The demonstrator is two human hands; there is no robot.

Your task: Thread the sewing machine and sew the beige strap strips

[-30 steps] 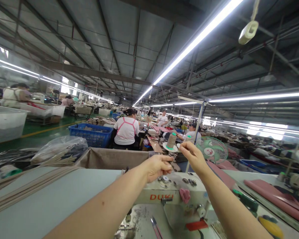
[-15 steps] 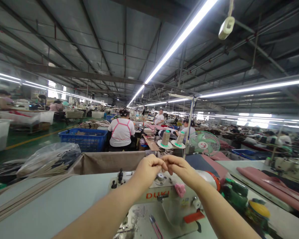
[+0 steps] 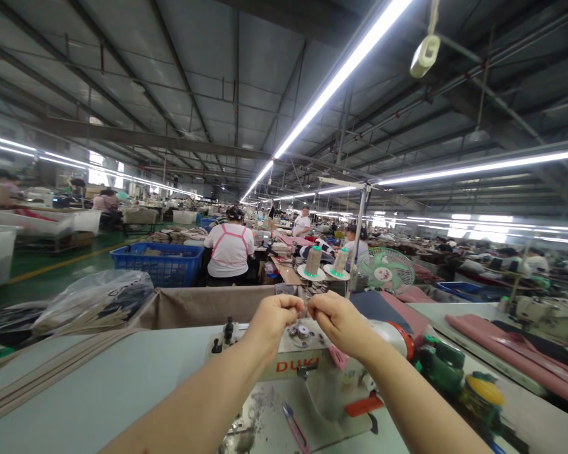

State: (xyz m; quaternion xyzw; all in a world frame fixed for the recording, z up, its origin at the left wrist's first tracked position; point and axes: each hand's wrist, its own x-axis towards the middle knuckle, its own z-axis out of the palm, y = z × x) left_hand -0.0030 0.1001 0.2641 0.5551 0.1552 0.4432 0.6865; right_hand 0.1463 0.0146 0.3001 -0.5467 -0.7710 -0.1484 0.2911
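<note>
Above the sewing machine (image 3: 329, 394), my left hand (image 3: 274, 318) and my right hand (image 3: 338, 320) face each other with a small gap between the fingertips. Each hand is closed in a pinch. Whatever they pinch is too fine to make out. A round metal knob (image 3: 303, 331) sits on the machine's top just below them. Beside my right wrist, a pink clip-like piece (image 3: 338, 357) is attached to the machine. Pink-handled thread snips (image 3: 295, 427) lie on the machine bed between my forearms. Two thread cones (image 3: 313, 260) stand behind my hands.
Long fabric strips (image 3: 38, 378) lie on the table at left. A fabric-lined bin (image 3: 208, 306) stands behind it. Beyond are a blue basket (image 3: 157, 261) and a seated person (image 3: 230, 246). To the right are a green fan (image 3: 385, 271) and folded pink material (image 3: 515, 353).
My hands have moved slightly apart at the fingertips, from touching or overlapping to a small gap. My right hand has shifted a little and its fingers are curled more tightly.
</note>
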